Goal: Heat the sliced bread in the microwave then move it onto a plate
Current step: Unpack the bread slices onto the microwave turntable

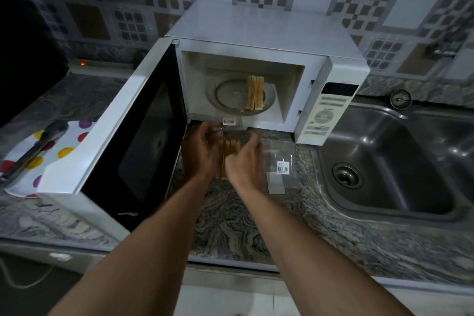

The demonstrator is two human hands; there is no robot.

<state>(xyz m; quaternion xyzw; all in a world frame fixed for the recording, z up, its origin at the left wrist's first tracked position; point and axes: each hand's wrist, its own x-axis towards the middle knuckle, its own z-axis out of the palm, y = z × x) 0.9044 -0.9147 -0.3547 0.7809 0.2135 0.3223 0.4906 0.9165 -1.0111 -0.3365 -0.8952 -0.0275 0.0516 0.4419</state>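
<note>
Bread packet (229, 123) gripped by left hand (205, 142) and right hand (243, 160); slices (229, 152) likely light, soft, crushable; hold crust edges.

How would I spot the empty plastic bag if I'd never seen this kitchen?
Find the white microwave with its door open. On the stone counter before it, toward the sink, lies a clear bag. Unlike the filled bag beside it, it lies flat and empty.
</note>
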